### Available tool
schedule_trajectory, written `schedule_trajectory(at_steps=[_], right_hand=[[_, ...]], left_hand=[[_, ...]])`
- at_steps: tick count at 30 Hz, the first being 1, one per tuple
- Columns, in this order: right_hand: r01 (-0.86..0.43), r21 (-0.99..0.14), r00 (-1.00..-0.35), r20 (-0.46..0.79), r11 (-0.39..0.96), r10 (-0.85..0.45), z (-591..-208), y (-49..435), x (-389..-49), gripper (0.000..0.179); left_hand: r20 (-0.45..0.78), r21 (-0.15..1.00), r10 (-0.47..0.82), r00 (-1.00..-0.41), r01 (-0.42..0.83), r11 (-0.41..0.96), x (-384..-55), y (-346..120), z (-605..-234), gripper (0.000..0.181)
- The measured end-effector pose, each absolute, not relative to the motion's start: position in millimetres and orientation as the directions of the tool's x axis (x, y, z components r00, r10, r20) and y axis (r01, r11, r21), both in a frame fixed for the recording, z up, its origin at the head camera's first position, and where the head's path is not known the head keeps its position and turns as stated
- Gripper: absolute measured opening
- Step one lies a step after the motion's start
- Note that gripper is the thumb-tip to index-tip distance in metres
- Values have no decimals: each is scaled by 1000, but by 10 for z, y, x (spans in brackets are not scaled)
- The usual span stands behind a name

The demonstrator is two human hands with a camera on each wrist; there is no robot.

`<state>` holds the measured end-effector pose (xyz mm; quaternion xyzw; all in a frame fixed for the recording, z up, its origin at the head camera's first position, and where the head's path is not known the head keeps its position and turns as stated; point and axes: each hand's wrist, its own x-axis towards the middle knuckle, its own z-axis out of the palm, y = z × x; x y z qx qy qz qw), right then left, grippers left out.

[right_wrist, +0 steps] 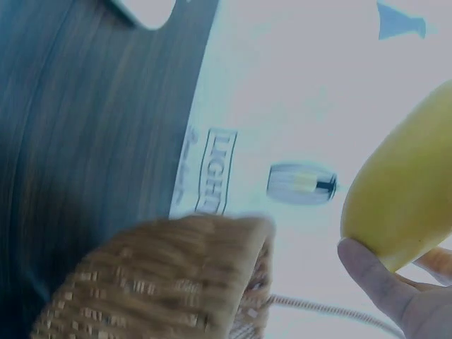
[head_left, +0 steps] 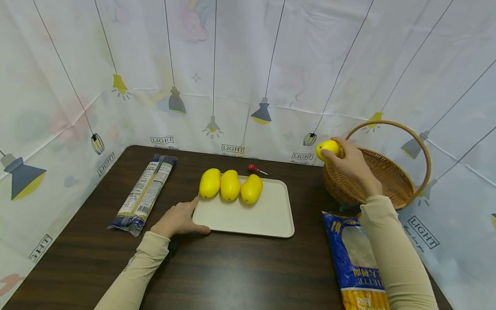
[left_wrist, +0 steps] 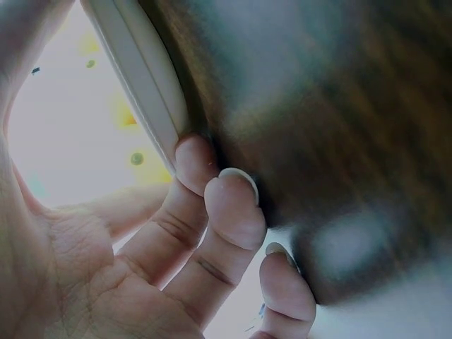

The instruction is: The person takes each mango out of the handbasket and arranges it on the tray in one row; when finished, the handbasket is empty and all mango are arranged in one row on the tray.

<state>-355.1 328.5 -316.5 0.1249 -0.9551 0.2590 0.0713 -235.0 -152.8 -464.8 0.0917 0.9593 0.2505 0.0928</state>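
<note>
A yellow mango [head_left: 326, 150] is in my right hand [head_left: 351, 163], held between thumb and fingers above the left rim of the wicker basket [head_left: 345, 188]. In the right wrist view the mango [right_wrist: 406, 183] is clear of the basket [right_wrist: 162, 275]. My left hand [head_left: 179, 220] touches the left edge of the cream tray [head_left: 240, 219], its thumb at the near corner and index finger reaching up the side. Fingertips [left_wrist: 194, 159] meet the tray's outer rim in the left wrist view. Three mangoes [head_left: 230, 185] lie side by side along the tray's far edge.
Left of the tray lies a long plastic packet [head_left: 145, 193]. A red lollipop [head_left: 252, 167] sits behind the tray. In front of the basket is a blue and yellow pasta bag [head_left: 352, 262], partly under my right forearm. The basket's tall handle [head_left: 426, 159] arches up; a printed curtain [head_left: 240, 77] stands behind the table.
</note>
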Motion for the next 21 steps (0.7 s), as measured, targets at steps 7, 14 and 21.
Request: schedule_trajectory(at_steps=[7, 14, 21], right_hand=[[-342, -431, -940, 171, 835, -296, -3189, 2959, -3506, 73], [-390, -399, -919, 122, 830, -374, -3377, 2710, -3541, 75], [-379, -399, -919, 55, 835, -390, -3570, 2495, -3548, 79]], left_hand=[[-135, 496, 216, -967, 123, 859, -2358, -1533, -4659, 116], [-130, 495, 218, -967, 128, 860, -2361, -1537, -4666, 116], [-126, 493, 220, -967, 131, 860, -2361, -1539, -4670, 116]])
